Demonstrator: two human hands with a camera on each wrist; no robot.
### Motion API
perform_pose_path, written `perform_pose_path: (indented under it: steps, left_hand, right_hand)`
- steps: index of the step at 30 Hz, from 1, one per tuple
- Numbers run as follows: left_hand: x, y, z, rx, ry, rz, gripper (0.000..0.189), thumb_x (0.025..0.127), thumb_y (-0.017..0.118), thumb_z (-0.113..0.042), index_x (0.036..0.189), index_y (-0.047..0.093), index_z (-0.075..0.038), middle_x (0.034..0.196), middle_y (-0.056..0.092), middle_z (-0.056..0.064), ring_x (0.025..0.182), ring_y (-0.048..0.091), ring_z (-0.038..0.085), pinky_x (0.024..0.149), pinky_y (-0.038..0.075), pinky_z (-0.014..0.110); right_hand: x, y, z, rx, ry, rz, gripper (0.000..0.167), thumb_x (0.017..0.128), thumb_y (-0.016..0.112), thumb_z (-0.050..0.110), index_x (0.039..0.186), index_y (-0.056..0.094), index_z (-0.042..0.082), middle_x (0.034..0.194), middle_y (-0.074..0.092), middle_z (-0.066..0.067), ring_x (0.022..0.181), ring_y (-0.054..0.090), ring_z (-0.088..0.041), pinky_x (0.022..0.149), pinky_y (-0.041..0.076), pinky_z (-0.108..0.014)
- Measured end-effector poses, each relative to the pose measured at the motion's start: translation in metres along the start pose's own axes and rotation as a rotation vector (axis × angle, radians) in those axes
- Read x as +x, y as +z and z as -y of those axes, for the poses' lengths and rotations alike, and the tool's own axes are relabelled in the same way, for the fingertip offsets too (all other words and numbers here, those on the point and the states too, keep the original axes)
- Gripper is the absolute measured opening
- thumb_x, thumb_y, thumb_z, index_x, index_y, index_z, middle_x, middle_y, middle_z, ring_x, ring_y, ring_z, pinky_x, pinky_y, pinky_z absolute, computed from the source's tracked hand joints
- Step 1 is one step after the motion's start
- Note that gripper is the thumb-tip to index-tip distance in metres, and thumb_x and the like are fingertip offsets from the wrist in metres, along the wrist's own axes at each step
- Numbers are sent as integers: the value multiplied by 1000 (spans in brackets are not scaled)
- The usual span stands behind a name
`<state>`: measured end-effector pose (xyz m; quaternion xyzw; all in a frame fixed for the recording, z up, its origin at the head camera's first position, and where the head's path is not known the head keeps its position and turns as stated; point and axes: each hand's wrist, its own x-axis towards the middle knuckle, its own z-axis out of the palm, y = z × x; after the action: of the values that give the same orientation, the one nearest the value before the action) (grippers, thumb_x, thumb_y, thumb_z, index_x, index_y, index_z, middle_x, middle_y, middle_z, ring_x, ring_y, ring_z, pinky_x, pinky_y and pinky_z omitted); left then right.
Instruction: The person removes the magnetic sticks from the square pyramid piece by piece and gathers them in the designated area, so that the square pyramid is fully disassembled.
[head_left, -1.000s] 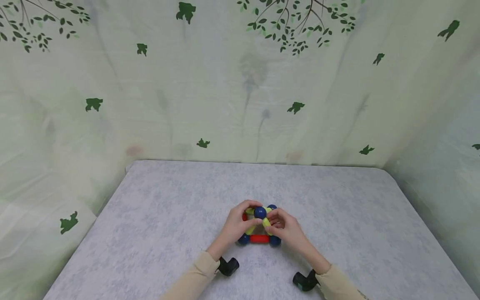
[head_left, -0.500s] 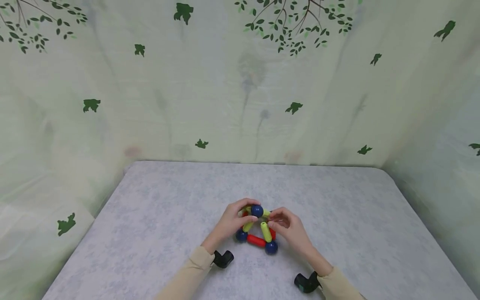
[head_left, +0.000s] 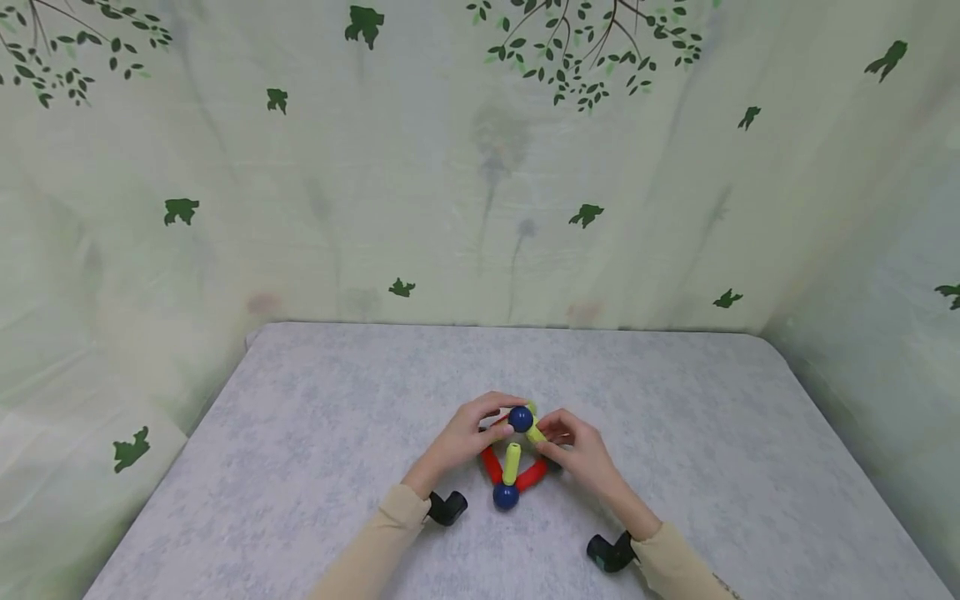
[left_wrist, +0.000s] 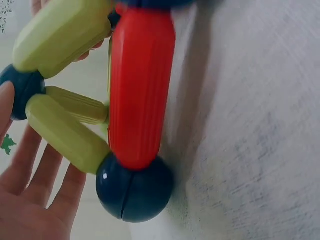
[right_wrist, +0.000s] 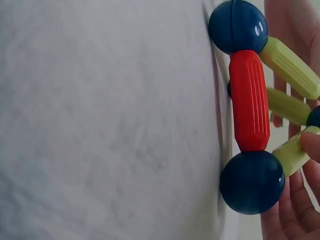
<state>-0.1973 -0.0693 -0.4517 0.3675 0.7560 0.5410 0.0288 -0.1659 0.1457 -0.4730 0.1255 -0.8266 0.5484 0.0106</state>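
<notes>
The left hand pinches a glossy blue plastic ball above the mottled grey table, the right hand a ridged yellow-green plastic rod meeting it; an uneven tug could part them or tip the free-ended yellow-green near rod.

Head view: the near edge of the table is cut off; toward its right edge, my right hand mostly hides what is probably a corner ball. Left wrist: the top crops a blurred blue ball. Right wrist: the raised ball is cropped.
</notes>
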Motion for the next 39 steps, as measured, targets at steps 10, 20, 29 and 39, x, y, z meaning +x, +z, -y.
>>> perform_pose_path:
  steps: [10, 20, 29, 39]
  left_hand:
    - [-1, 7, -33, 60, 13, -128, 33, 84, 68, 4, 115, 59, 10, 108, 60, 21, 98, 59, 34, 86, 47, 53]
    - [-1, 1, -33, 59, -3, -128, 31, 86, 65, 6, 117, 60, 9, 113, 61, 22, 102, 59, 36, 86, 47, 54]
    - [-2, 3, -34, 104, 22, -90, 31, 87, 64, 5, 117, 58, 9, 113, 61, 21, 101, 59, 32, 88, 47, 50]
    - [0, 15, 4, 112, 9, -134, 35, 86, 70, -6, 118, 59, 3, 115, 61, 13, 107, 57, 28, 90, 47, 48]
  right_hand:
    - [-5, 14, 6, -40, -5, -30, 21, 82, 75, 6, 100, 63, 2, 89, 62, -3, 82, 60, -18, 70, 52, -26]
    - [-11, 16, 14, -53, -1, -4, 21, 81, 75, 5, 98, 62, 4, 91, 63, -4, 83, 62, -19, 72, 54, -26]
    - [-1, 3, 9, 71, 46, -86, 15, 86, 69, 2, 100, 64, 3, 96, 65, -6, 90, 61, -20, 78, 52, -29]
    - [16, -3, 0, -42, -81, 5, 23, 87, 68, 1, 109, 64, 4, 108, 65, -7, 111, 58, -28, 99, 41, -46]
